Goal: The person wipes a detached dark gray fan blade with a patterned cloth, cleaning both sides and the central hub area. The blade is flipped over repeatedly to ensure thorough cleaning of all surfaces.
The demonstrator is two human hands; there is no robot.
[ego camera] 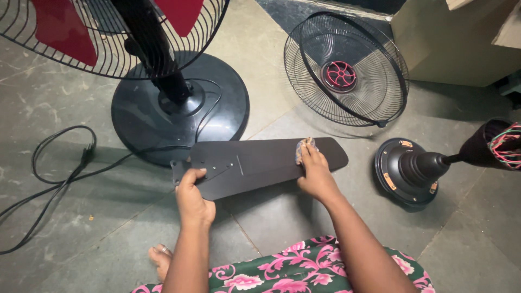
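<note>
A long black fan blade (255, 163) lies across in front of me, held just above the stone floor. My left hand (191, 191) grips its bracket end, thumb on top. My right hand (315, 173) presses a small brownish cloth (304, 147) onto the blade's wider end, fingers closed over the cloth.
A pedestal fan with red blades stands behind the blade on a round black base (217, 103). Its power cord (59, 179) loops over the floor at left. A loose wire fan guard (347, 70) lies at the back, a black ceiling fan motor (412, 171) with coloured wires at right, a cardboard box (461, 43) beyond.
</note>
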